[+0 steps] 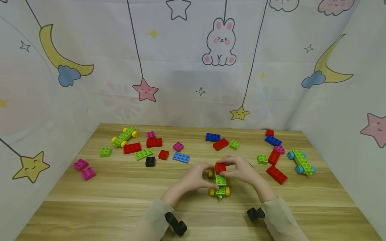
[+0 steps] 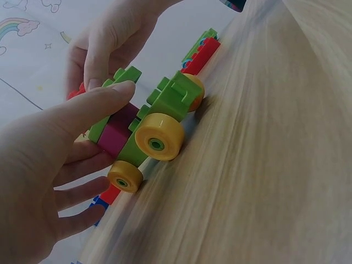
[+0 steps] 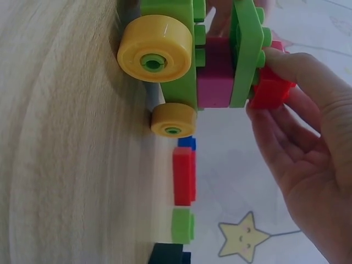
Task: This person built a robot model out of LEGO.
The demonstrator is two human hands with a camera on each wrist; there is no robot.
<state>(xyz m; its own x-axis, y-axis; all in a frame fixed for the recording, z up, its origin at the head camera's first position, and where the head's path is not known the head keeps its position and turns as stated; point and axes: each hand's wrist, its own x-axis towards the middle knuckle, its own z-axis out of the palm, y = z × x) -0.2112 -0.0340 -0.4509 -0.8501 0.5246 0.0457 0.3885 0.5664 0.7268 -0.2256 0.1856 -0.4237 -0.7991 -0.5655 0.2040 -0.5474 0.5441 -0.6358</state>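
Note:
A green wheeled base [image 1: 220, 192] with yellow wheels stands on the table. On it sits a magenta brick [image 3: 215, 82], topped by a green plate [image 3: 246, 55]. The right hand [image 1: 241, 169] pinches a red brick [image 1: 220, 167] between thumb and fingers at the far end of that plate; in the right wrist view the red brick [image 3: 271, 88] lies against the plate's studs. My left hand [image 1: 196, 177] grips the stack from the left, its thumb on the green plate [image 2: 99, 129] in the left wrist view and its other fingers spread beside the magenta brick.
Loose bricks lie behind and to both sides, among them a black brick [image 1: 150, 161], a light blue brick [image 1: 181, 157] and a red brick [image 1: 276, 174]. Another green base [image 1: 125, 136] stands at the back left, and a blue-wheeled one [image 1: 302, 162] at the right.

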